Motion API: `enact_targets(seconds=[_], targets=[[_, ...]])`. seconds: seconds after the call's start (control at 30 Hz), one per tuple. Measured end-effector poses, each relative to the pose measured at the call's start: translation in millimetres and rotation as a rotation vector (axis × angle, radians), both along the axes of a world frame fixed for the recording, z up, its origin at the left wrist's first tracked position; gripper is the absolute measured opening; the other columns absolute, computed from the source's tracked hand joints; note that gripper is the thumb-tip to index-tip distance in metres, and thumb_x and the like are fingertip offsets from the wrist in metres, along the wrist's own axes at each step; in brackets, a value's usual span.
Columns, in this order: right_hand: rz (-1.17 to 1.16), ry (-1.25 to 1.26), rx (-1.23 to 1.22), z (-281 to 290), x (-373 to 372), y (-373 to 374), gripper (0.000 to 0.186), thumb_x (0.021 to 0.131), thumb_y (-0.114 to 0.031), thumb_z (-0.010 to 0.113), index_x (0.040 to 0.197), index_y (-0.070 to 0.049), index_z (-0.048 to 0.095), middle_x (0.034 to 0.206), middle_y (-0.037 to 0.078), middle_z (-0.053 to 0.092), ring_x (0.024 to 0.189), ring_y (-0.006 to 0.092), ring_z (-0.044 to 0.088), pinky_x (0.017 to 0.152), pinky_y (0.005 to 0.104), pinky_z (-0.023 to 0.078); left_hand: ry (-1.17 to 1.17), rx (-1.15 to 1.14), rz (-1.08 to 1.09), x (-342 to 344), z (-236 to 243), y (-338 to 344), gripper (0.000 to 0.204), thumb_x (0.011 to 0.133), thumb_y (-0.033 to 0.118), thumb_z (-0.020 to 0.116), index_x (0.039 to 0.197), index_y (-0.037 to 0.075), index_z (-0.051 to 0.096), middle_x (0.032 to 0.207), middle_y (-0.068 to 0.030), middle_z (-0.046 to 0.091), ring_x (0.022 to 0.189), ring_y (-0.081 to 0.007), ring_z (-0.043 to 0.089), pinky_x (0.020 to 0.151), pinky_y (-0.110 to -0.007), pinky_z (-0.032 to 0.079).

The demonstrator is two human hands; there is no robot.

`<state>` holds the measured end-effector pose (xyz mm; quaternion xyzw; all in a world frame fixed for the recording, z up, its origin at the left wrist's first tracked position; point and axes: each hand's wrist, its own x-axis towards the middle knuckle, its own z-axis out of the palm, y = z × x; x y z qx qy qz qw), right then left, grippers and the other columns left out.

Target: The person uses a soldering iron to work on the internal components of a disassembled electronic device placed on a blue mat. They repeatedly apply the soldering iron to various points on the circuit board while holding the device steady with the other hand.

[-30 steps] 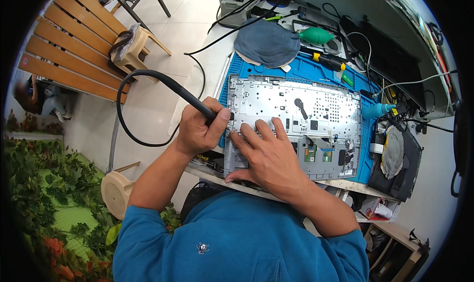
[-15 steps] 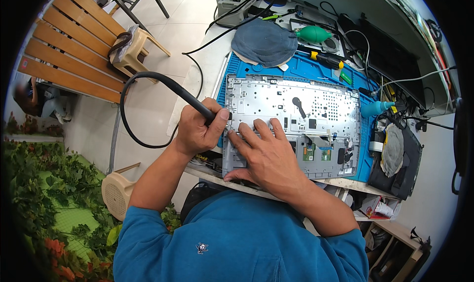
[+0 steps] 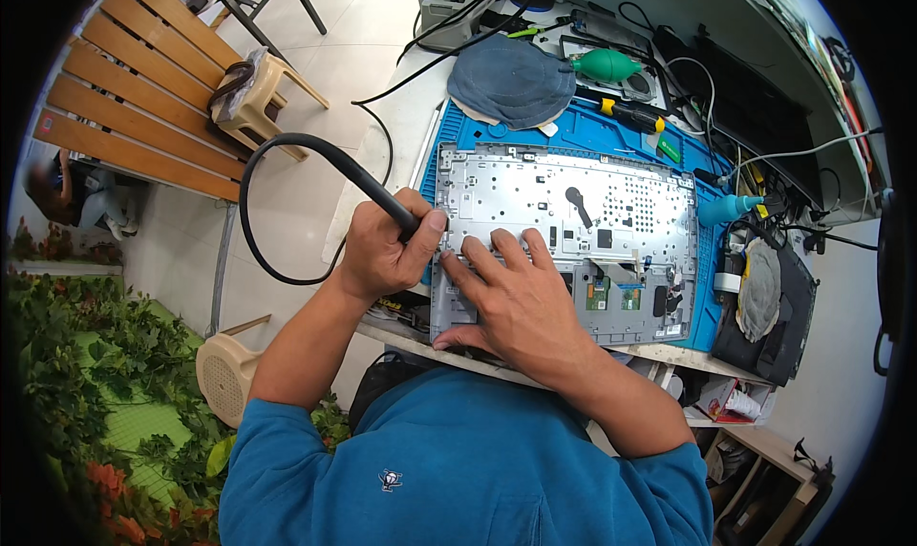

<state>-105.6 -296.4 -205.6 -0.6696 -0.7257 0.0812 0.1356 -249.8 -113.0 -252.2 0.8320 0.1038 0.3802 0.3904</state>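
Observation:
A silver laptop palm-rest panel (image 3: 516, 197), its inner side facing up, lies on a blue work mat (image 3: 705, 298). My left hand (image 3: 390, 240) is closed around a thick black corded tool (image 3: 349, 169) at the panel's left edge. Fingers hide the tool's working end; its kind does not show. My right hand (image 3: 511, 302) rests on the panel's near left part, fingers spread, thumb by the near left corner. Small green circuit pieces (image 3: 597, 295) show beside that hand.
A grey-blue round cloth pad (image 3: 511, 80), a green rubber blower (image 3: 608, 65) and a yellow-black screwdriver (image 3: 630, 116) lie behind the panel. A teal bottle (image 3: 729, 211) stands to its right. Cables cross the bench. A beige stool (image 3: 224, 379) stands at left; a person (image 3: 72, 192) is far left.
The tool's cord loop has shifted slightly right. Both hands and the laptop panel stay almost where they were.

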Motion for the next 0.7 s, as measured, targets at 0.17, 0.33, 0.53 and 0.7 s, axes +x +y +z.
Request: enact_targets(seconds=[0.17,0.33,0.53,0.7], targets=[[-0.001,-0.001,0.013,0.2,0.0,0.3,0.096,0.079,-0.073,0.078,0.144,-0.004,0.068,0.135,0.011,0.062,0.127,0.0331,0.056,0.114,0.0528,0.041,-0.002,-0.01,0.001,0.8,0.2,-0.5,0.019,0.103,0.007,0.072,0.085,0.002,0.066,0.062,-0.0083,0.06,0.049,-0.0203,0.057,0.049,-0.035,0.043],[0.006,0.011,0.045,-1.5,0.9,-0.4,0.089,0.085,-0.07,0.076,0.142,-0.003,0.068,0.129,0.01,0.062,0.123,0.0308,0.055,0.112,0.0518,0.04,0.017,-0.019,0.022,1.2,1.8,-0.2,0.022,0.104,0.009,0.072,0.085,0.001,0.065,0.06,-0.0082,0.059,0.049,-0.0191,0.057,0.049,-0.034,0.043],[0.009,0.004,0.043,-1.6,1.2,-0.6,0.089,0.085,-0.07,0.076,0.143,-0.003,0.068,0.13,0.01,0.062,0.123,0.0307,0.055,0.111,0.051,0.04,0.042,-0.06,0.056,4.2,6.0,-1.5,0.022,0.105,0.01,0.072,0.086,0.001,0.066,0.059,-0.0087,0.059,0.048,-0.0192,0.057,0.05,-0.035,0.043],[-0.002,-0.004,0.029,-2.5,0.3,-1.1,0.093,0.08,-0.073,0.077,0.143,-0.005,0.07,0.134,0.011,0.062,0.126,0.0332,0.055,0.111,0.0494,0.041,0.063,-0.132,0.047,3.1,4.7,-0.8,0.021,0.106,0.011,0.072,0.088,0.001,0.066,0.061,-0.0062,0.06,0.052,-0.015,0.055,0.051,-0.033,0.042]])
